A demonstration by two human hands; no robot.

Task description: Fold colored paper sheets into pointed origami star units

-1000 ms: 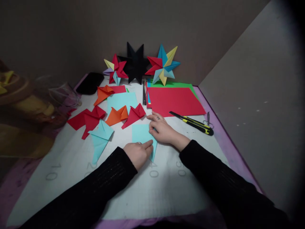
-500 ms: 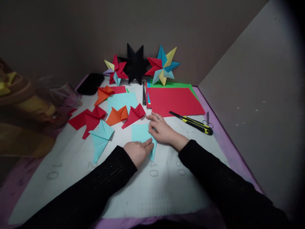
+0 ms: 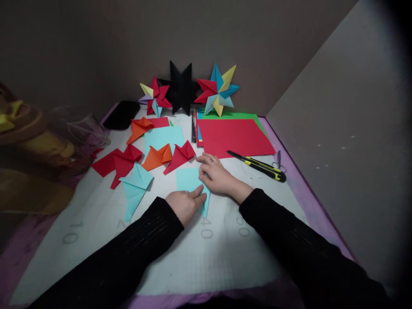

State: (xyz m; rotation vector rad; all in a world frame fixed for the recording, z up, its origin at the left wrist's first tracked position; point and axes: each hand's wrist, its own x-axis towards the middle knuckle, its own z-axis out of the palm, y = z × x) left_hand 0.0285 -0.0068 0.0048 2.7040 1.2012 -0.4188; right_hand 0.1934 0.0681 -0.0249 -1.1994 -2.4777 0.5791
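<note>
A light blue sheet of paper [image 3: 187,176] lies on the mat in front of me, with a folded flap tapering to a point at its lower right. My left hand [image 3: 184,204] rests over its lower part, fingers stretched and pressing on the paper. At the upper right edge is my right hand [image 3: 216,175], its fingers bent and closed on the paper there; the fingertips are partly hidden. To the left lies a folded light blue paper piece [image 3: 136,186]. Beyond the sheet are a folded red piece [image 3: 180,157] and a folded orange piece [image 3: 157,157].
A black-and-yellow utility knife [image 3: 257,166] lies blade out on the right, beside small scissors [image 3: 279,161]. Behind it sits a red paper stack [image 3: 236,136]. Paper stars [image 3: 182,88] lean on the back wall. A black phone [image 3: 121,115] lies back left.
The view has shifted very slightly, so everything sits a little further left. Both hands stay in nearly the same place on the light blue paper.
</note>
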